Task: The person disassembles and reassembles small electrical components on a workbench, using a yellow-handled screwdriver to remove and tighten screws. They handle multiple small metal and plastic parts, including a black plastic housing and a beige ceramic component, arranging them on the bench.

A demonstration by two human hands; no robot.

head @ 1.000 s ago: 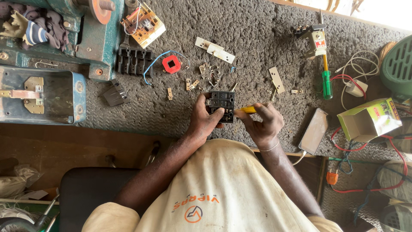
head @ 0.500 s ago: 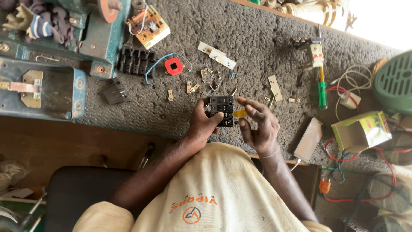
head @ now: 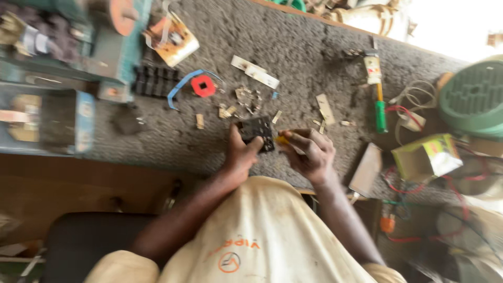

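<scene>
grey, rough mat (head: 293, 57) covers the bench, littered with small parts; frame is blurred. since a second ago the view has swung left and tilted, so the green screwdriver (head: 381, 112) and the yellow-green box (head: 425, 156) now sit further right. the work itself has barely shifted: same grip, same spot near the bench edge, so the fiddling at the block goes on without a change of tool.

left hand (head: 240, 152) is closed around a black block (head: 257, 131), thumb up its near face, holding it just above the mat. right hand (head: 310, 152) is curled narrow on a small yellow-handled tool (head: 285, 138), its tip meeting the block's right side; exact contact point too blurred to tell.

around them: red square piece (head: 203, 85) and blue strap (head: 181, 86) further up the mat, pale scraps (head: 246, 97) between, black ribbed part (head: 153, 81) by the teal machine (head: 78, 47) at left, green fan cover (head: 474, 97) far right.
</scene>
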